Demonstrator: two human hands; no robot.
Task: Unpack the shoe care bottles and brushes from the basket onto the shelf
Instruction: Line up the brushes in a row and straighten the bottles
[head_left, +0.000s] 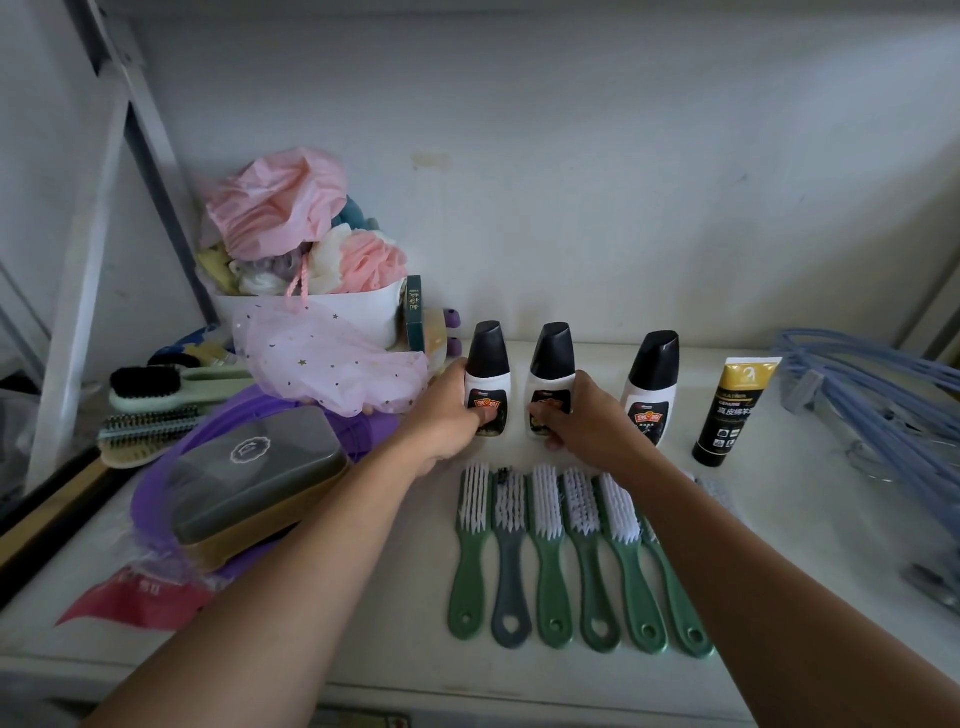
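Observation:
Three white shoe care bottles with black caps stand in a row on the white shelf (779, 545). My left hand (441, 415) grips the left bottle (487, 364). My right hand (582, 415) grips the middle bottle (550, 364). The third bottle (652, 379) stands free to the right, and a black and gold tube (730, 410) stands beside it. Several long-handled brushes (561, 551), green ones and a grey one, lie side by side in front of the bottles, partly under my right forearm.
A purple basket (156, 499) at the left holds a grey and tan box (254, 473). Behind it a white tub (332, 306) is piled with pink bath sponges. More brushes (150, 405) lie at the far left. Blue hangers (872, 410) fill the right end.

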